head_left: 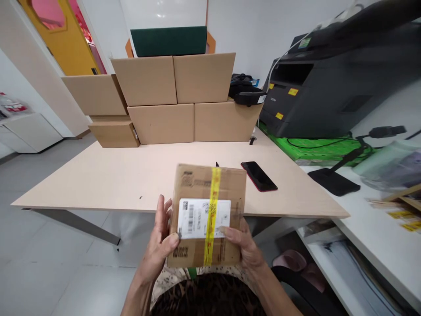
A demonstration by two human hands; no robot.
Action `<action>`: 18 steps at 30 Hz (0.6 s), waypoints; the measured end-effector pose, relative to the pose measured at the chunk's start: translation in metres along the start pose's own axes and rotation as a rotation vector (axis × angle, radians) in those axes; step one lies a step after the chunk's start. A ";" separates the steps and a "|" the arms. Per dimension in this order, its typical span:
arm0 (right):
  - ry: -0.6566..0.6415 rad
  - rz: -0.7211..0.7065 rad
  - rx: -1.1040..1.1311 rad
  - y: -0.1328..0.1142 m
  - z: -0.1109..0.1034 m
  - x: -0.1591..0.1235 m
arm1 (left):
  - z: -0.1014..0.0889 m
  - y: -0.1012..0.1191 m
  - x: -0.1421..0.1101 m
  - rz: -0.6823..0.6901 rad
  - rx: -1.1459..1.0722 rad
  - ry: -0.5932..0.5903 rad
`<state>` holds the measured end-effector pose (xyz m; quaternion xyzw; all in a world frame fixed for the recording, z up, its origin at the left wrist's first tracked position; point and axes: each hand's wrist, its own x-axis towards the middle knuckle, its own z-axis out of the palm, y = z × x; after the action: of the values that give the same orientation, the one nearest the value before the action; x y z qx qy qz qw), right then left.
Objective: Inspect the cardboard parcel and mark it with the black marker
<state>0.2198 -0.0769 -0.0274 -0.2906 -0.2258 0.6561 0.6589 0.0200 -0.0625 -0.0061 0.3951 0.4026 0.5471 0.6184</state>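
Between the two hands, at the near edge of the table (98,175), a small cardboard parcel (208,215) is held up off the tabletop with its top face turned toward the camera. On that face sit a white shipping label (197,218) with barcodes and a strip of yellow tape (212,210) running lengthwise across it, over the label. The left hand (161,239) grips the parcel's left side, fingers upright along the edge and thumb pressed onto the label's lower corner; the right hand (243,245) clasps the right side, its thumb laid on the top face near the label's lower right corner. Both hands are closed firmly on the parcel, one at each side. Beyond the parcel, on the light wooden tabletop, a dark phone (259,176) with a red rim lies flat to the right, apart from the parcel. At the far edge of the table stand stacked plain cardboard boxes (184,98), with a dark green board (169,41) behind them. To the right, on an adjoining white counter (378,237), a large black printer (345,79) sits on a green mat (315,147), and a black stand (333,180) rests just in front of it.
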 end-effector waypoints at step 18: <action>0.146 -0.141 0.019 0.027 0.004 0.005 | 0.019 -0.019 -0.011 0.026 -0.200 0.322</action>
<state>0.1981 -0.0726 -0.0432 -0.3146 -0.1911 0.5873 0.7208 0.0440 -0.0760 -0.0162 0.2441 0.4347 0.6487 0.5750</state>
